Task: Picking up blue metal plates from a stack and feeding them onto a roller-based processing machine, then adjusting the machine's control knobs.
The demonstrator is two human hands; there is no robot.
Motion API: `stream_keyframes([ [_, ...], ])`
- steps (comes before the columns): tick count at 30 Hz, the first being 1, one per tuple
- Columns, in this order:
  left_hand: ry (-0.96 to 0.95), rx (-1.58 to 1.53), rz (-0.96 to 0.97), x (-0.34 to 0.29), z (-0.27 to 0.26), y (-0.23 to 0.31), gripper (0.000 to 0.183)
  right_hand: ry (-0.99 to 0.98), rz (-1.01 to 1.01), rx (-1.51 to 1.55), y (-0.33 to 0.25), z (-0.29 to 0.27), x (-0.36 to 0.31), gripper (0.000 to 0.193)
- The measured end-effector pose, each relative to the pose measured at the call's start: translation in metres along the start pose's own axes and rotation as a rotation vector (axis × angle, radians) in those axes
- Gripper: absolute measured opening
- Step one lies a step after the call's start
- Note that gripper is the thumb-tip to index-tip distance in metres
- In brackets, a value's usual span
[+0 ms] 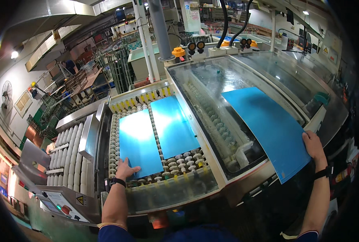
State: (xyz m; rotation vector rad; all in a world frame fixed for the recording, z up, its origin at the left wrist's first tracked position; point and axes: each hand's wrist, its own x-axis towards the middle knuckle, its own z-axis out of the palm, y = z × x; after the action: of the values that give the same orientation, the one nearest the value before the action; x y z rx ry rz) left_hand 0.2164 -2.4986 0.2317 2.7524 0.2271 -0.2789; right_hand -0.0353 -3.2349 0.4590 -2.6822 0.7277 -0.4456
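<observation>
Two blue rectangular sheets lie side by side on the conveyor rollers (183, 164). At the near left corner of the left sheet (137, 137) rests my left hand (126, 170), its thumb and fingers spread. The right sheet on the rollers (173, 127) is touched by neither hand. My right hand (313, 146) grips the right edge of a third blue sheet (268, 127), with part of the fingers hidden. That sheet slants over the clear machine cover (211, 97), and its near corner hangs past the machine's front edge.
A unit with white rollers (68, 153) stands left of the conveyor, above a control panel (60, 205) with a red knob. A grey pipe (160, 30) rises behind the conveyor. Round gauges (195, 46) and orange caps line the back. Racks (117, 68) stand farther off.
</observation>
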Motion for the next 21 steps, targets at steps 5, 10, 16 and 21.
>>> stream_keyframes([
  [5,0.011,0.004,0.032,0.001,0.008,0.012,0.117,-0.044,0.055,-0.045,0.002,-0.011,-0.005,0.045],
  [10,0.212,-0.134,0.340,-0.032,0.012,0.086,0.086,-0.031,0.031,-0.296,0.001,-0.002,-0.003,0.044],
  [16,-0.217,-0.912,0.630,-0.176,-0.007,0.266,0.050,0.223,-0.324,-0.519,-0.042,0.001,-0.021,0.032],
  [21,-0.633,-1.247,0.543,-0.259,-0.015,0.358,0.053,-0.025,-0.375,-0.302,-0.062,-0.011,-0.026,0.038],
])
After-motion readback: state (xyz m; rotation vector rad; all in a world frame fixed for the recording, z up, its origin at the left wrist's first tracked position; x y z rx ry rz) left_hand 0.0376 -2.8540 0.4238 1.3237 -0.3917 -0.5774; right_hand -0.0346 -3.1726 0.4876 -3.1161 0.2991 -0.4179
